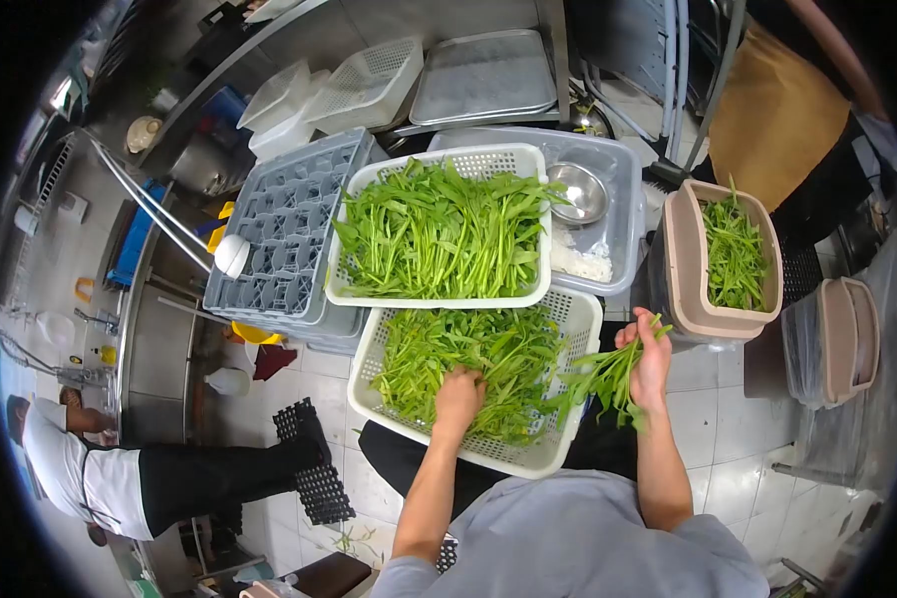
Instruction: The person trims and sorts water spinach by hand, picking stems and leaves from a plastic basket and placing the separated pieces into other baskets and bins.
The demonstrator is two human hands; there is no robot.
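Note:
My right hand is closed round the stems of a small bunch of water spinach, right of the lower white basket. The bunch's leaves hang leftward over that basket's rim. Inside the basket, my left hand has its fingers curled into a loose heap of water spinach; its fingertips are partly hidden among the leaves. Just beyond stands a second white basket, full of water spinach stems lying mostly side by side.
A lined beige bin holding greens stands at right, another bin beyond it. Behind the baskets are a clear tub with a metal bowl, and a grey glass rack. A person works at the left sink.

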